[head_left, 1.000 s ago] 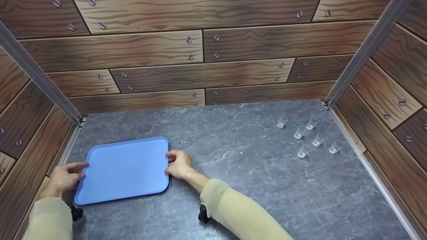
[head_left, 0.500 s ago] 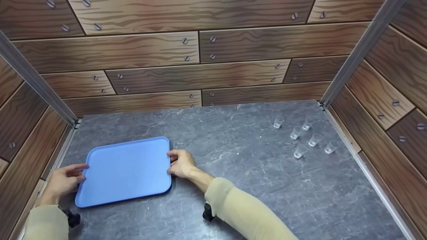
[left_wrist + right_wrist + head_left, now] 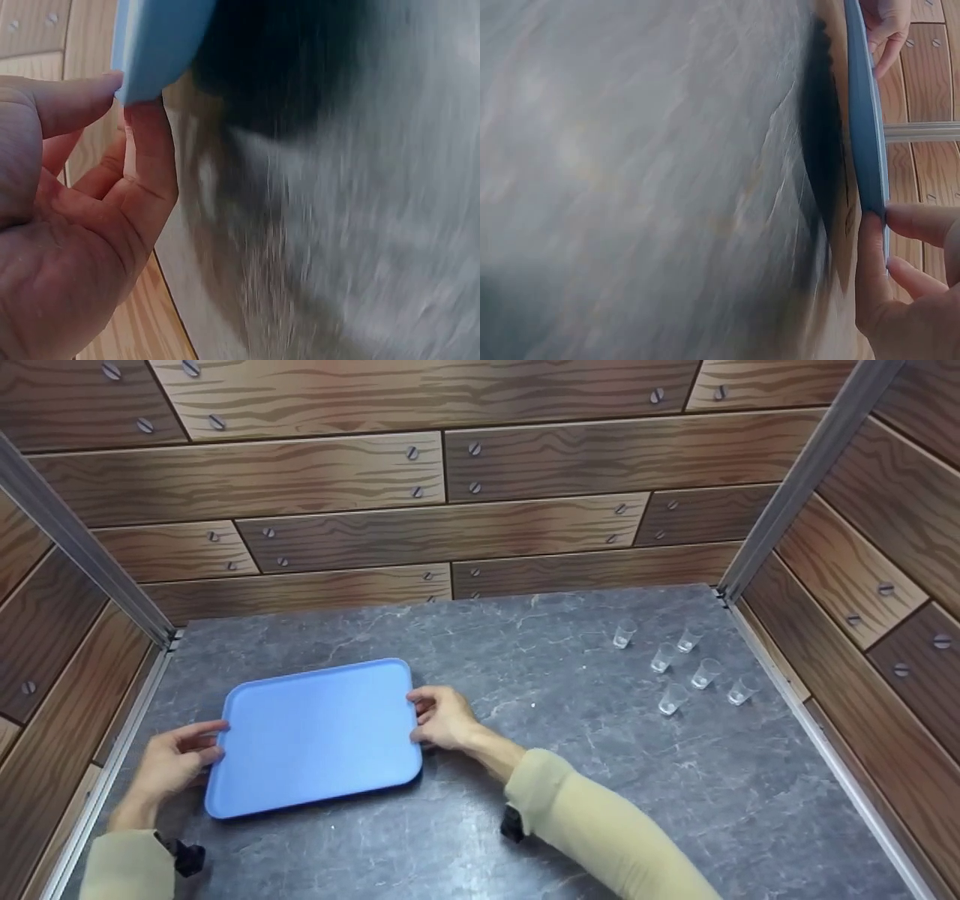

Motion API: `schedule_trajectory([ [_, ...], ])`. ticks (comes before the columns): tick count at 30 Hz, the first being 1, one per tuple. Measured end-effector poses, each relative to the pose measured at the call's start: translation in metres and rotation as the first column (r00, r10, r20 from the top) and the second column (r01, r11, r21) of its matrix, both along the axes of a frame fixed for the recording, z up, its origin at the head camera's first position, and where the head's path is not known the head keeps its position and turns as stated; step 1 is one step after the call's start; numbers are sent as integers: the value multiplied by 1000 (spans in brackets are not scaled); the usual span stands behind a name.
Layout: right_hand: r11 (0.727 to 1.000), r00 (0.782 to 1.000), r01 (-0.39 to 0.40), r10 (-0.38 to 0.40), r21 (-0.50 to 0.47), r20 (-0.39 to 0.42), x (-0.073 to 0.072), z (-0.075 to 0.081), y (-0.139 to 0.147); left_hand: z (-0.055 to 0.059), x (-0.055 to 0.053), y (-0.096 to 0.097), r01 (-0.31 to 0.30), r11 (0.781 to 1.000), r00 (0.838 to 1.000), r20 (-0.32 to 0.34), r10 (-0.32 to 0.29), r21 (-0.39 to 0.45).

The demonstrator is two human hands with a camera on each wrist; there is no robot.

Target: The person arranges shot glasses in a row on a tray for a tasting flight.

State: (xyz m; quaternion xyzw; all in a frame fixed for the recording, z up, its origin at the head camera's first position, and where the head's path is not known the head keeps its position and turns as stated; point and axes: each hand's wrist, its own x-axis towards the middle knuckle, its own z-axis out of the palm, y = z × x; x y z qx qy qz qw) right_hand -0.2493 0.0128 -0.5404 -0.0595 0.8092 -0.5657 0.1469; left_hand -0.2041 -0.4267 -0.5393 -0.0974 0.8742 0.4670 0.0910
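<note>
Tray: the blue tray (image 3: 315, 739) is at the left part of the table (image 3: 570, 787), between both hands; bare upper face visible, rim continuous, corners rounded.
Tray height: raised; the right wrist view shows a gap between the tray and the table, with a dark shadow on the surface.
Left hand: the left hand (image 3: 171, 759) pinches the tray's left edge; fingers narrow, set to the thickness of the rim.
Right hand: the right hand (image 3: 448, 718) pinches the tray's right edge; fingers narrow, at least one beneath the rim.
Cups: six small clear cups (image 3: 672, 701) stand in a loose group at the right part of the table, well apart from the tray.
Sleeves: one beige sleeve (image 3: 607, 825) per arm, ending at the wrist.
Wrist fittings: one black device (image 3: 189, 859) beneath each cuff.
Enclosure: wood-patterned panels (image 3: 360, 472) at the back and both sides; a metal post (image 3: 806, 472) at each rear corner.
</note>
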Motion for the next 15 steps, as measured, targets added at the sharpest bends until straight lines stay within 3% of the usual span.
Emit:
schedule_trajectory([
  [5, 1000, 1000, -7, 7, -2, -16, 4, -4, 29, 1, -1, 24, 14, 1000, 1000, -11, -14, 13],
  [11, 1000, 998, -9, 11, 29, -58, 9, -1, 61, -3, -4, 56, -20, 989, 1000, 25, 16, 149],
  [15, 999, 997, -12, 15, 39, -70, 9, 3, 82, -6, -2, 79, -53, 981, 998, 45, 45, 188],
])
